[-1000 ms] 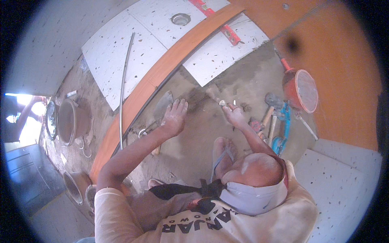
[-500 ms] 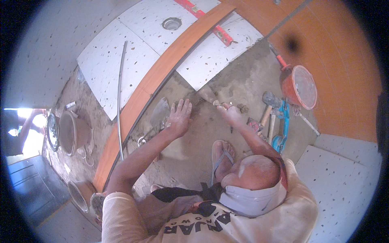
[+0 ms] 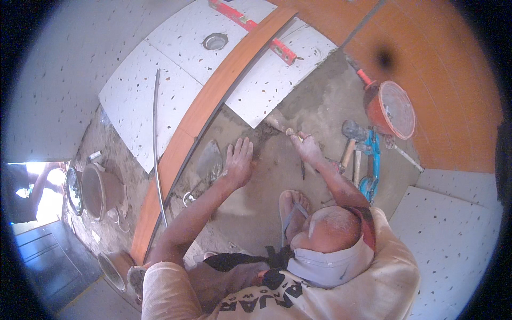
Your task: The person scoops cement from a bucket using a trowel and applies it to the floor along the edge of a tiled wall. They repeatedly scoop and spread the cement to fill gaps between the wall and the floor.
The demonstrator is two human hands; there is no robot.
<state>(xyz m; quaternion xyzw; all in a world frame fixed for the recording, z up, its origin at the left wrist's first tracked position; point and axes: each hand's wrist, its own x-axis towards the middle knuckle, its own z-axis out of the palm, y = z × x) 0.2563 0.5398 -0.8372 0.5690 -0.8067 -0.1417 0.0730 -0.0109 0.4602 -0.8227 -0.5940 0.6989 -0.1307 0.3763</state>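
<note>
My right hand (image 3: 308, 150) grips the handle of a trowel (image 3: 276, 123). Its grey blade rests on the damp mortar, close to the corner of a speckled white tile (image 3: 261, 101). My left hand (image 3: 239, 164) is spread open, palm down, over the mortar and holds nothing; whether it presses on the surface I cannot tell. Beside it, a second trowel (image 3: 209, 161) lies on the mortar, smeared with grey. A long orange-brown board (image 3: 210, 88) crosses the tiles on a slant, and a red spirit level (image 3: 282, 51) reaches out from under it.
A thin metal rod (image 3: 156, 128) lies left of the board. At right are an orange bucket (image 3: 399, 110), a hammer (image 3: 350, 152) and a blue tool (image 3: 375, 165). More buckets (image 3: 98, 192) stand left. Another person's arm (image 3: 40, 184) shows in the doorway. A drain (image 3: 215, 41) opens between tiles.
The whole view has shifted slightly. My right hand with the trowel has moved a little to the right, away from the tile corner. My left hand has also shifted slightly right.
</note>
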